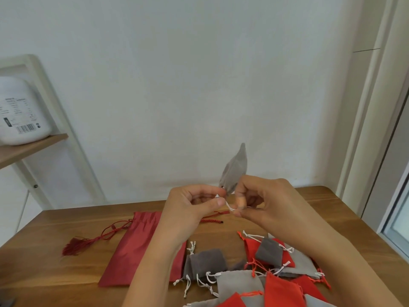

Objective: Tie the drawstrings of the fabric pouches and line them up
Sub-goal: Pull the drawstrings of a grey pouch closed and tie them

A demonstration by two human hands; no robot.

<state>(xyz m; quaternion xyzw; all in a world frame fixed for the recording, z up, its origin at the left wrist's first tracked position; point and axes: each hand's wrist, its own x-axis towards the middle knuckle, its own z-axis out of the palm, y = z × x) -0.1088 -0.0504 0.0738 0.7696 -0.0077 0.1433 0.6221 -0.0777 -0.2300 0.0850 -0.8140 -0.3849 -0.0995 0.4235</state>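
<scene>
A small light grey pouch [236, 167] is held up in the air, above and to the right of the big red bag [141, 247], which is laid flat on the wooden table [55, 273]. The pouch is pointed up, with its mouth down by the fingers. Its white string [229, 206] is stretched between the two hands. One end is pinched by the thumb and first finger of the left hand [194, 207], and the other fingers are curled in. The other end is pinched by the fingertips of the right hand [265, 200], and its fingers are curled in too. The hands are close together, almost touching.

A pile of small pouches [265, 273], red and grey, is heaped just to the right of the big red bag, under the arms. A dark grey pouch [208, 261] is laid right beside the bag's right edge. A red tassel [75, 244] on a cord is laid to the left of the bag. A white jug [22, 111] is set on a shelf [33, 147], far to the left of the bag and higher up
</scene>
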